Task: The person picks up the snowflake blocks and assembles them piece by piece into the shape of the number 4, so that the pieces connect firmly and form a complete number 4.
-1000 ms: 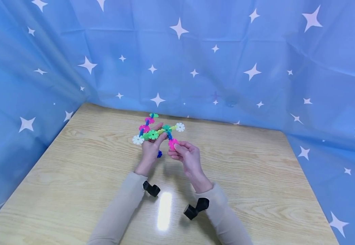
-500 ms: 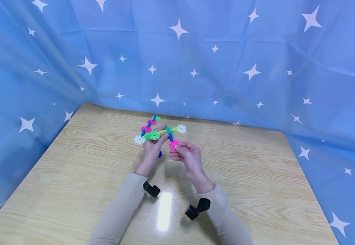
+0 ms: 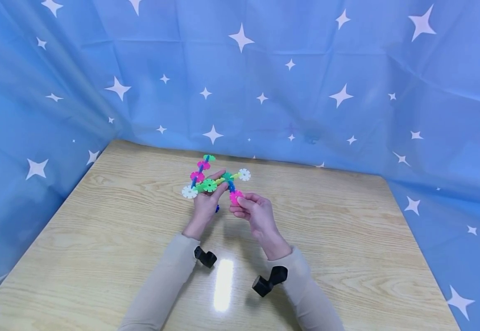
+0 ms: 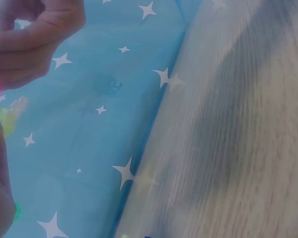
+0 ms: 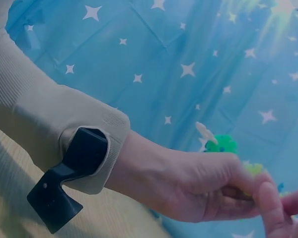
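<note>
My left hand holds a built-up figure of interlocking plastic snowflake discs by its middle, above the table. Along it are a green disc, yellow and blue links, and white discs at the near left end and the right end. A branch of pink and blue discs rises behind to a green tip. My right hand pinches a pink disc joined through blue pieces to the figure. In the right wrist view the left hand covers part of the build.
Below the hands spreads a wood-grain table. A blue curtain with white stars stands behind and at the sides. One dark blue piece shows beside the left wrist. Black cameras sit on both sleeves.
Both hands and the figure have shifted very slightly to the right. The figure has tilted a little, its near white disc now a bit lower. The grips stay the same.
</note>
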`<state>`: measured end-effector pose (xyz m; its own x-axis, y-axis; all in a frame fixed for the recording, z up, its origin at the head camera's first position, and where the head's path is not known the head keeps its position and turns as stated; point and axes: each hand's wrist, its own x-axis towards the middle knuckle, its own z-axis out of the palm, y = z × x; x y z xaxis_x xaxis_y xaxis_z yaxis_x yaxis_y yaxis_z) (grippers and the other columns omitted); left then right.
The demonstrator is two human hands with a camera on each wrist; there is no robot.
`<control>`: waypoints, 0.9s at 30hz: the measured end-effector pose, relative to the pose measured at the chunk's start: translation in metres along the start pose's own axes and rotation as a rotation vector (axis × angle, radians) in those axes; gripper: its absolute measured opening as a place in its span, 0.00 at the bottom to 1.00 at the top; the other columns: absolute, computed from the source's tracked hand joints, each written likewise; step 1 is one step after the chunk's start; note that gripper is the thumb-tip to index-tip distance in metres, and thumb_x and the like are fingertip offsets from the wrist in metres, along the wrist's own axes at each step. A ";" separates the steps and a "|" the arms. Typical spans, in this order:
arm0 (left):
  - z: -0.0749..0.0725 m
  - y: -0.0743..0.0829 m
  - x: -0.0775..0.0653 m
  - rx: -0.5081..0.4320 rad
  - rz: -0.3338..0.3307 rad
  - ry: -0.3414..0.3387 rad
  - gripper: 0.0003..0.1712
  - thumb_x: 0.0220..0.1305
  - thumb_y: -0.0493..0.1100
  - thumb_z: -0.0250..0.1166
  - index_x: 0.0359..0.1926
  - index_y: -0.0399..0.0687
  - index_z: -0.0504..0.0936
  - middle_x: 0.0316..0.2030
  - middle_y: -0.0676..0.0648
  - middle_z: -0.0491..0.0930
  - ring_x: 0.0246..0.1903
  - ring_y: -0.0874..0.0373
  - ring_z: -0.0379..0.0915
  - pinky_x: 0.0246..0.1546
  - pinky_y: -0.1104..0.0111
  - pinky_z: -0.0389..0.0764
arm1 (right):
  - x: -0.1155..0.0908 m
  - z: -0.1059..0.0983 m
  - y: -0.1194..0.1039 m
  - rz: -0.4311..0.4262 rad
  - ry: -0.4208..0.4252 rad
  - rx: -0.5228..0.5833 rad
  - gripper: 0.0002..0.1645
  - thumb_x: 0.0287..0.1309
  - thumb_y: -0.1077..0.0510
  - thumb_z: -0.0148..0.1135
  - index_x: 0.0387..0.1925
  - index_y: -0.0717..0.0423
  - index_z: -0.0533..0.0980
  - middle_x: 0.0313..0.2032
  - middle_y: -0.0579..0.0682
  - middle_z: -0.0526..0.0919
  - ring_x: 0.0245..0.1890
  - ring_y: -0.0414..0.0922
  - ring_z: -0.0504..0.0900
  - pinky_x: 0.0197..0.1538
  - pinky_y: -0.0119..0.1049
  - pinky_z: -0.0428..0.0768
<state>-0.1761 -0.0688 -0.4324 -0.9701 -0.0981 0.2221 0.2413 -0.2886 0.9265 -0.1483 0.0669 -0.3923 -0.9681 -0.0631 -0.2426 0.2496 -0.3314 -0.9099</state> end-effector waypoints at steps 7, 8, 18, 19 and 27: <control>0.001 -0.002 -0.001 0.037 0.018 -0.010 0.22 0.63 0.34 0.60 0.58 0.34 0.73 0.52 0.37 0.74 0.38 0.65 0.79 0.54 0.66 0.75 | 0.003 -0.003 0.000 0.035 -0.004 0.010 0.05 0.58 0.72 0.55 0.30 0.63 0.72 0.19 0.50 0.82 0.19 0.41 0.83 0.25 0.27 0.82; 0.001 -0.002 -0.001 0.051 0.021 -0.012 0.22 0.63 0.34 0.60 0.58 0.34 0.73 0.52 0.37 0.74 0.38 0.66 0.79 0.54 0.67 0.75 | 0.004 -0.003 0.000 0.038 -0.002 0.011 0.04 0.59 0.72 0.54 0.30 0.64 0.72 0.19 0.50 0.82 0.18 0.40 0.83 0.25 0.27 0.82; 0.001 0.000 0.003 0.152 0.058 -0.037 0.21 0.64 0.34 0.60 0.58 0.34 0.72 0.54 0.36 0.74 0.53 0.49 0.73 0.57 0.66 0.72 | 0.009 -0.002 0.002 0.042 -0.012 0.002 0.02 0.60 0.71 0.54 0.32 0.65 0.72 0.20 0.51 0.83 0.21 0.41 0.83 0.27 0.28 0.83; 0.001 0.001 0.004 0.152 0.049 -0.033 0.22 0.64 0.35 0.60 0.58 0.35 0.72 0.54 0.37 0.74 0.53 0.50 0.73 0.57 0.67 0.72 | 0.009 -0.002 0.003 0.029 -0.022 0.004 0.02 0.60 0.71 0.55 0.32 0.65 0.72 0.21 0.51 0.83 0.21 0.42 0.84 0.28 0.28 0.83; 0.010 0.006 0.009 -0.067 -0.002 0.056 0.17 0.58 0.32 0.64 0.49 0.32 0.75 0.40 0.51 0.81 0.42 0.61 0.78 0.50 0.67 0.78 | 0.010 -0.005 0.009 -0.149 -0.106 -0.080 0.05 0.57 0.67 0.60 0.33 0.66 0.73 0.25 0.53 0.85 0.24 0.43 0.85 0.33 0.37 0.85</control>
<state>-0.1840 -0.0616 -0.4213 -0.9679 -0.1500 0.2016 0.2428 -0.3515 0.9042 -0.1557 0.0679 -0.4050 -0.9904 -0.1189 -0.0706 0.1006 -0.2685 -0.9580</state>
